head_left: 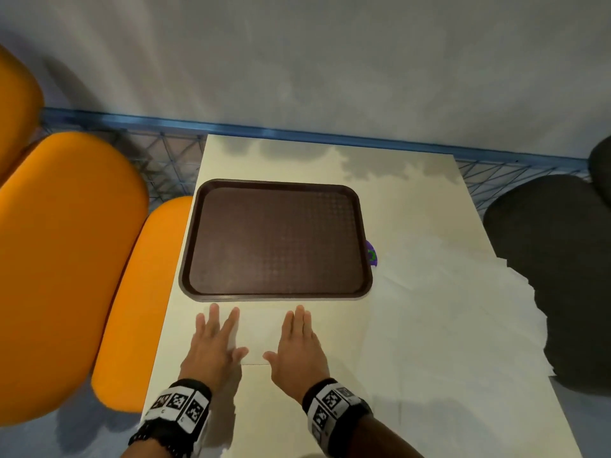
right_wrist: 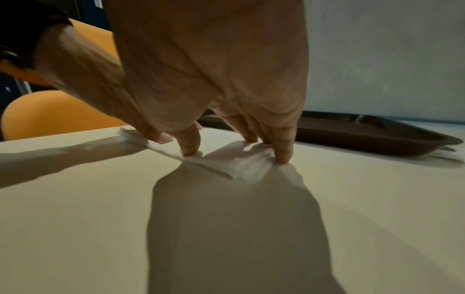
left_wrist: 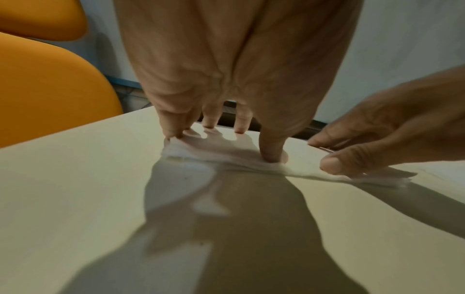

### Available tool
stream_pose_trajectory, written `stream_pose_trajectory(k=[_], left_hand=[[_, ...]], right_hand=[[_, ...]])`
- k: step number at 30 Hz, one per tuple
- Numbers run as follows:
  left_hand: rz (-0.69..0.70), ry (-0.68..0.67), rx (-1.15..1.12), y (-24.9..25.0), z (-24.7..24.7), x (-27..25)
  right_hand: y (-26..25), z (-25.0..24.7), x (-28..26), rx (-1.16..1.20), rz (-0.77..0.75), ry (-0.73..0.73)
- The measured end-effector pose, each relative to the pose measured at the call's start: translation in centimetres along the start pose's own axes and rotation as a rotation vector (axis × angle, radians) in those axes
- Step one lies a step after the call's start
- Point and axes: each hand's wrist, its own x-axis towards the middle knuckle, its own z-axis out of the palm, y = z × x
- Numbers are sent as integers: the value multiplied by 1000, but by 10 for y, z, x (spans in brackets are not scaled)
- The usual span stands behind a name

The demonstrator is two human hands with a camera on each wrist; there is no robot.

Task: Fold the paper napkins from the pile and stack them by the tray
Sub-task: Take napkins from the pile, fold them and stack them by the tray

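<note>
While the brown tray is lying just behind, I am pressing my left hand and right hand, fingers straight, on the folded napkin; the napkin pile is lying to the right.

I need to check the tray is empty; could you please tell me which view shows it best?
The head view: the whole brown tray shows from above, nothing on it. The right wrist view catches only its side, the left wrist view a sliver behind fingers.
</note>
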Motion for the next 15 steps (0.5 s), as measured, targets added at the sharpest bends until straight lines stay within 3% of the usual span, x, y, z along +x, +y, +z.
stream_pose_trajectory(k=[3, 6, 9, 12, 15], left_hand=[[-62, 1, 138, 9, -8, -4], [-57, 63, 101, 34, -22, -13], [144, 118, -51, 83, -34, -22], [336, -36, -149, 145, -33, -31], [463, -175, -104, 199, -16, -38]], right_hand=[[4, -11, -2, -34, 59, -30], [16, -37, -7, 175, 64, 8], [54, -57, -23, 465, 92, 139], [119, -57, -51, 534, 207, 212], [193, -46, -83, 488, 394, 241]])
